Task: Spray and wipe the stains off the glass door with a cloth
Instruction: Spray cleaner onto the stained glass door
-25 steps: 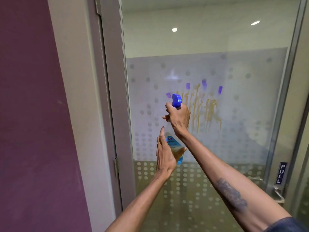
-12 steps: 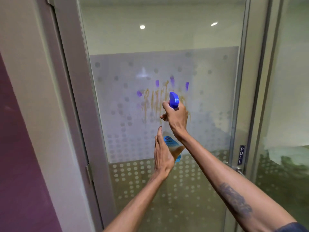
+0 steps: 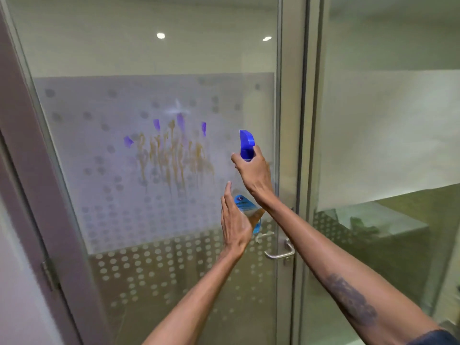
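Stains [image 3: 171,158]: orange-brown streaks mid-pane on the glass door [image 3: 154,95], left of my bottle [image 3: 246,207]. Right hand [image 3: 254,174] wraps the neck under the blue sprayer head [image 3: 246,141], fingers closed on it; can't tell if the trigger is pulled. Left hand [image 3: 234,225] lies flat and open against the bottle's side, steadying, not gripping. Bottle looks like light plastic, partly full, so liquid shifts; probably slick if wet. Neck is the right hold. Glass is rigid and smooth, so expect runoff. No cloth in view.
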